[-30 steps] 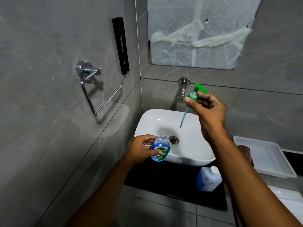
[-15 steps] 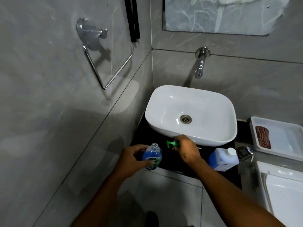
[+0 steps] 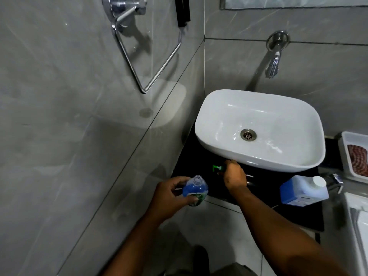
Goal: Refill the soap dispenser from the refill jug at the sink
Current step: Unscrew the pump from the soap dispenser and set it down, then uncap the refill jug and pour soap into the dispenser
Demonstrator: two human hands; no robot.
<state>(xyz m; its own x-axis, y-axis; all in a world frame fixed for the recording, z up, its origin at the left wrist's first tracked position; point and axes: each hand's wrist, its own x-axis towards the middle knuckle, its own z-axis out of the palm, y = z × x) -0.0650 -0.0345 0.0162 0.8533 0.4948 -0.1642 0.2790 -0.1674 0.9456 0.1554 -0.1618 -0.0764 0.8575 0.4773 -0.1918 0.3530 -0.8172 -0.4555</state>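
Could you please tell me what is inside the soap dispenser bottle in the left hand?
The uncapped soap dispenser bottle holds blue liquid to about its shoulder, and the neck is clear. The left hand and the label cover its lower part.

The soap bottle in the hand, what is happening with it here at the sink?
A person is partway through refilling it. The left hand holds the open soap dispenser bottle upright, its neck uncapped and blue liquid inside. The right hand is low at the black counter in front of the white basin, at the green pump head. The refill jug stands capped on the counter, untouched.
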